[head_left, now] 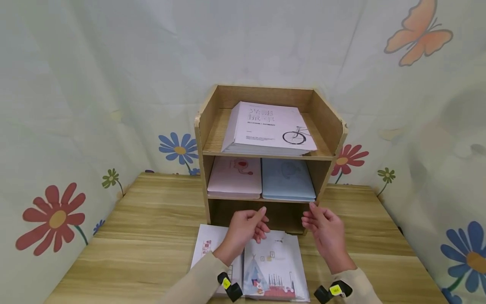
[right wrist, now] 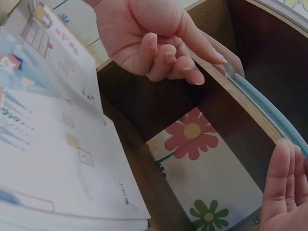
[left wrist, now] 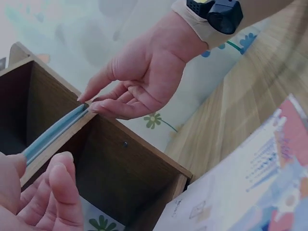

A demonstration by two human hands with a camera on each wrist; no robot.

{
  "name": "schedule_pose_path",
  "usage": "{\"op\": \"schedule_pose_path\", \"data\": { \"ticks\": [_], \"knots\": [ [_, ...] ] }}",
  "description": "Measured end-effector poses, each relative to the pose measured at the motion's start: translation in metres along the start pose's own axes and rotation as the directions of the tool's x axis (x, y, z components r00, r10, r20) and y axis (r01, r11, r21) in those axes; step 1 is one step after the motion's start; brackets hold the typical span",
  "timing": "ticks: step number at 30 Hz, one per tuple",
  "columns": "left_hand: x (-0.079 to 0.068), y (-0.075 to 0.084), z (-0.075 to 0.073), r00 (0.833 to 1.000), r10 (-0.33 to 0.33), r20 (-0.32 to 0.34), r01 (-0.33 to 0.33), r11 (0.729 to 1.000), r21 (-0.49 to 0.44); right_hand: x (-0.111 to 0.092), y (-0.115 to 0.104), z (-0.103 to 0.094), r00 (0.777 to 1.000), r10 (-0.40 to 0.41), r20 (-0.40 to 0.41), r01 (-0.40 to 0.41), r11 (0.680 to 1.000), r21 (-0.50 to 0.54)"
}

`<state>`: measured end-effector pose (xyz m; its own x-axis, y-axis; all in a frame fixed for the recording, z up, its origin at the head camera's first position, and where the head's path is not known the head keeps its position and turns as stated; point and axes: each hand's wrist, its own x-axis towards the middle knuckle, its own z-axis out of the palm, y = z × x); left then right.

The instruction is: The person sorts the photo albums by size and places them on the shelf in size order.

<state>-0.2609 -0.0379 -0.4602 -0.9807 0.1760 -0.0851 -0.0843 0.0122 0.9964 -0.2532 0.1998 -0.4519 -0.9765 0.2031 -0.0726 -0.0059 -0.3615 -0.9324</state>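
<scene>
A stack of blue booklets [head_left: 288, 179] lies on the middle shelf, right of a stack of pink booklets [head_left: 235, 175]. My left hand [head_left: 244, 230] is at the blue stack's front left corner, its thumb extended and its other fingers loosely bent. At the front right corner, my right hand [head_left: 327, 232] has its thumb and fingertips by the blue edge [left wrist: 57, 132]. In the right wrist view, the left thumb [right wrist: 204, 48] touches or nearly touches the end of the blue stack [right wrist: 264, 108]. Neither hand grips anything visible.
The wooden shelf unit [head_left: 328, 169] stands on a wood-grain table [head_left: 159, 236]. White books with a bicycle cover [head_left: 269, 126] lie on its top. Two stacks of books, one with a tent cover [head_left: 271, 266], the other white [head_left: 212, 236], lie before it. Flowered cloth [head_left: 114, 84] hangs behind.
</scene>
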Motion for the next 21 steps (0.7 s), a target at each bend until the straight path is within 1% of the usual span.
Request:
{"op": "schedule_pose_path", "data": {
  "ticks": [3, 7, 11, 14, 17, 21],
  "knots": [
    [-0.004, -0.002, -0.002, 1.0, -0.005, 0.016, 0.005, 1.0, 0.022, -0.005, 0.002, -0.002, 1.0, 0.0, 0.004, 0.0, 0.998, -0.061],
    [-0.011, -0.004, -0.005, 0.999, 0.001, 0.038, -0.002, 1.0, 0.03, -0.011, 0.006, -0.002, 1.0, 0.008, 0.013, -0.006, 0.991, -0.137],
    [-0.018, -0.007, -0.006, 0.998, -0.01, 0.063, 0.008, 0.999, 0.038, -0.017, 0.012, -0.002, 1.0, -0.009, 0.026, 0.015, 0.976, -0.217],
    [-0.026, -0.011, -0.008, 0.997, -0.017, 0.082, 0.013, 0.999, 0.047, -0.021, 0.017, -0.004, 0.999, -0.02, 0.036, 0.029, 0.955, -0.296],
    [-0.035, -0.015, -0.011, 0.995, -0.009, 0.098, 0.003, 0.998, 0.065, -0.026, 0.022, -0.006, 0.997, -0.032, 0.063, 0.053, 0.929, -0.365],
    [-0.047, -0.021, -0.015, 0.993, -0.018, 0.118, 0.005, 0.994, 0.107, -0.035, 0.027, -0.011, 0.995, -0.024, 0.094, 0.064, 0.893, -0.446]
  ]
}}
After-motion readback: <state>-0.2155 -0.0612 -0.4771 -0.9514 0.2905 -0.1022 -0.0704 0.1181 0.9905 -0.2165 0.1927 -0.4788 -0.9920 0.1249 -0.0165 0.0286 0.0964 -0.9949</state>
